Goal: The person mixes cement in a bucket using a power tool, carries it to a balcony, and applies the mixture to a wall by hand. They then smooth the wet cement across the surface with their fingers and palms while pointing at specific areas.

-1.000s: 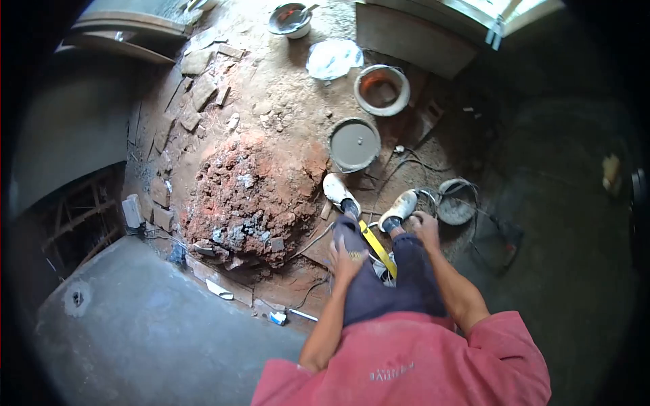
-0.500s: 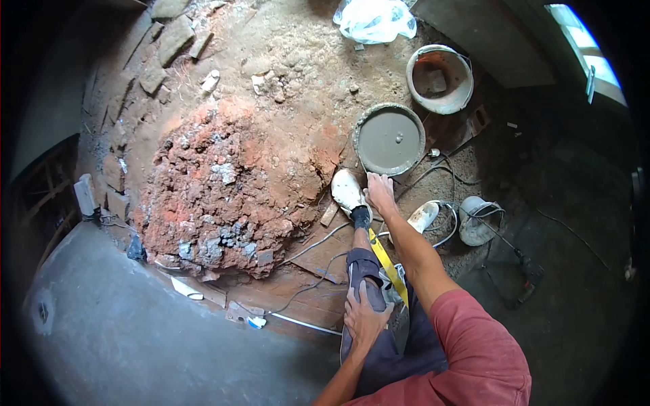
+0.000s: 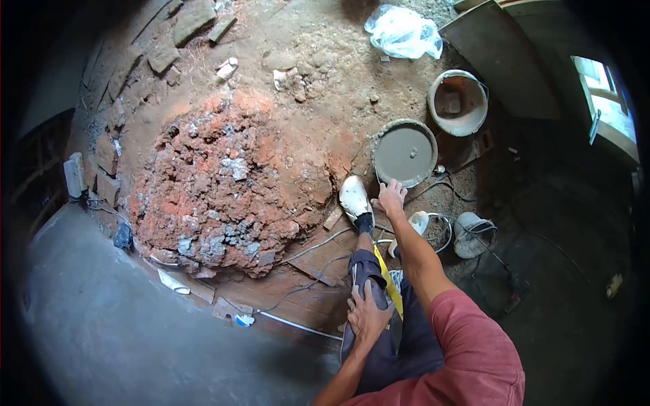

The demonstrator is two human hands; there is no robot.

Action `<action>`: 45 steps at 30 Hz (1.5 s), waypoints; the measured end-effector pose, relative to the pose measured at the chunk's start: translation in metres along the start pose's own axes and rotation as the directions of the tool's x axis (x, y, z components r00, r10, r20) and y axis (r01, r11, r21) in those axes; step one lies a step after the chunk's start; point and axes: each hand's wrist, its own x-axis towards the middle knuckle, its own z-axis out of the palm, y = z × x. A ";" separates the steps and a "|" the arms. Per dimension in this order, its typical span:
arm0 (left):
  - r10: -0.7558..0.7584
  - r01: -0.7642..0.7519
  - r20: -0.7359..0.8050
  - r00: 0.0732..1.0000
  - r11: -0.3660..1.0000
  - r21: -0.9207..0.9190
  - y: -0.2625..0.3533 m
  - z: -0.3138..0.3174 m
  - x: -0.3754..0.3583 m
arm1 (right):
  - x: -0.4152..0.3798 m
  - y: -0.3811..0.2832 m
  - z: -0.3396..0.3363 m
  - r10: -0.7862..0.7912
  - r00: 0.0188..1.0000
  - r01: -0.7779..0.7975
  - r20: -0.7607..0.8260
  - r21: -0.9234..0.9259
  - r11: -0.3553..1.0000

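My right hand (image 3: 391, 198) is at the near rim of a round bucket (image 3: 374, 154) full of smooth grey wet mortar (image 3: 405, 150). Its fingers are curled onto the rim, and the undersides of the fingertips are hidden. My left hand (image 3: 367, 315) rests on my bent leg near the knee, fingers spread, holding nothing. A white shoe (image 3: 354, 196) on my foot stands just left of the right hand. A second white shoe (image 3: 418, 222) shows to the right of my forearm. Between my legs runs a yellow strip (image 3: 388, 281).
A large mound of reddish rubble (image 3: 223, 183) lies left. Beyond the mortar stands another bucket (image 3: 474, 120) with a block inside, and a clear plastic bag (image 3: 404, 32). At right are a small pail (image 3: 468, 238), cables and a dim power tool (image 3: 516, 287). Grey floor (image 3: 128, 325) spreads front left.
The view has shifted, so the buckets and bag appear lower and farther right. My right hand stays at the mortar bucket's near rim; my left hand stays on the leg.
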 end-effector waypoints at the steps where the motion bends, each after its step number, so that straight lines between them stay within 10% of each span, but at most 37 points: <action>1: 0.025 -0.026 -0.032 0.999 1.000 -0.007 -0.001 0.003 0.001 | -0.005 0.002 -0.006 0.016 0.999 -0.017 -0.039 -0.006 1.000; 8: 0.070 -0.072 -0.082 0.994 0.997 -0.024 -0.002 0.001 0.001 | -0.006 0.034 -0.094 0.078 0.971 0.040 -0.224 0.478 0.878; 20: 0.107 -0.109 -0.021 0.994 0.987 -0.121 -0.015 -0.063 0.016 | -0.051 0.064 -0.257 -0.094 0.993 0.114 -0.074 0.345 0.932; 22: 0.236 -0.201 -0.070 0.969 0.595 -0.778 -0.050 -0.067 0.032 | -0.076 0.060 -0.295 -0.082 0.995 0.094 -0.050 0.363 0.927; 25: -0.021 -0.062 -0.084 0.996 0.510 -0.858 -0.128 -0.070 0.052 | -0.087 0.092 -0.314 -0.053 0.994 0.081 -0.092 0.328 0.941; 27: -0.181 0.095 0.026 0.983 0.380 -0.920 -0.151 -0.139 0.020 | -0.113 0.090 -0.350 -0.147 0.952 0.260 -0.268 0.459 0.850; 31: -0.307 -0.208 -0.384 0.871 0.478 -0.854 -0.255 -0.203 0.043 | -0.165 0.067 -0.421 0.015 0.983 0.106 -0.181 0.638 0.763; 34: -0.378 -0.200 -0.404 0.833 0.475 -0.857 -0.262 -0.307 0.027 | -0.165 0.069 -0.438 0.150 0.982 0.019 -0.116 0.848 0.530; 39: -0.096 -0.486 -0.713 0.695 0.668 -0.564 -0.273 -0.461 0.036 | -0.162 0.047 -0.494 0.269 0.961 -0.015 -0.067 0.956 0.292; 43: -0.103 -0.431 -0.743 0.661 0.758 -0.489 -0.281 -0.569 0.016 | -0.129 0.039 -0.528 0.514 0.839 -0.208 0.182 0.978 -0.006; 44: -0.241 -0.347 -0.682 0.691 0.717 -0.605 -0.292 -0.588 0.015 | -0.084 0.081 -0.483 0.497 0.868 -0.139 -0.010 0.955 0.263; 45: -0.331 -0.340 -0.633 0.700 0.625 -0.703 -0.279 -0.608 -0.009 | -0.088 0.062 -0.508 0.569 0.818 -0.157 0.088 0.985 0.074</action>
